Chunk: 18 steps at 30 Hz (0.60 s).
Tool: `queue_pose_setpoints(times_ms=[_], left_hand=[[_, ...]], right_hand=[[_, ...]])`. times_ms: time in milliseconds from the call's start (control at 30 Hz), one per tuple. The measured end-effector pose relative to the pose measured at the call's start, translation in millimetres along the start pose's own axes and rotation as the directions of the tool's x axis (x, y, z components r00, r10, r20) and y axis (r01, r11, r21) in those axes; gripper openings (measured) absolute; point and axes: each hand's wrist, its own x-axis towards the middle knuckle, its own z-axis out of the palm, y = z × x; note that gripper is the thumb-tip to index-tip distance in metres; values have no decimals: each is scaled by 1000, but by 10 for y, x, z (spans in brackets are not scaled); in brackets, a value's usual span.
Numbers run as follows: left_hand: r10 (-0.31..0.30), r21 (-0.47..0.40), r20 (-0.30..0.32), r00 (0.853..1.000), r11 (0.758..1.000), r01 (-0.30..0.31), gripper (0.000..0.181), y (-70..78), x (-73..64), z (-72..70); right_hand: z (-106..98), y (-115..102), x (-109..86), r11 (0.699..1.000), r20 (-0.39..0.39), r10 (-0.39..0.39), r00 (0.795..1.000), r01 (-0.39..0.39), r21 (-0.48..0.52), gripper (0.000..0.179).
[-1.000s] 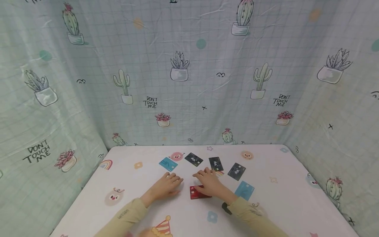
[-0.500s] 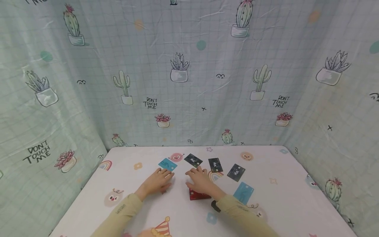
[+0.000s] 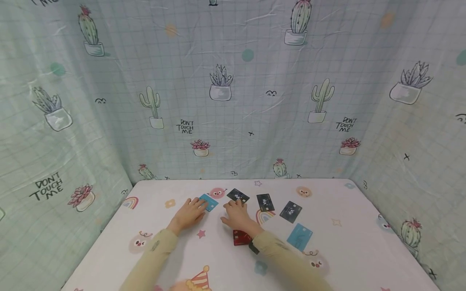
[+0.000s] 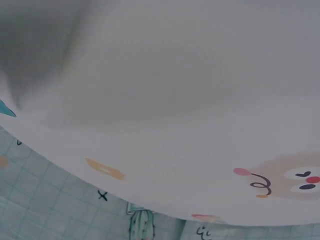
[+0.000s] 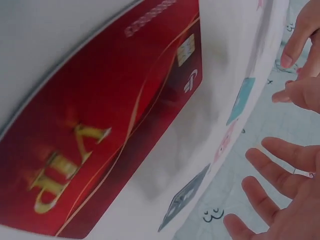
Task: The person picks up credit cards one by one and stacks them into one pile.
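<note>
The hands were apart, fingers loosely extended. The fingertips of the left hand covered the left edge of the far-left blue card; those of the right hand overlapped a far black card, contact unclear. A red card lay nearer, partly beneath the right wrist.

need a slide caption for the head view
Left hand at a blue chip card, right hand at a black VIP card, red chip card nearer the camera.
</note>
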Motion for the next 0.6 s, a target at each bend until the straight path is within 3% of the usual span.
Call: queue_pose_setpoints(times_ms=[133,267,400,433,600], left_hand=[[-66,-25,71,995,997,68,37,7,18,29],[-144,-87,154,977,983,159,40,23,41,28],[-208,-163,195,959,957,241,43,12,54,88],[-212,-166,178,961,956,242,44,-3,43,172],[-255,-197,264,930,930,310,46,32,64,174]], right_hand=[[62,-43,91,1000,11,20,1000,-19,-7,49],[126,-93,185,999,14,29,999,-28,-42,51],[180,-144,265,997,50,35,998,-32,-67,50],[196,-155,281,997,64,39,997,-35,-70,50],[301,-183,322,997,134,57,989,-49,-63,46]])
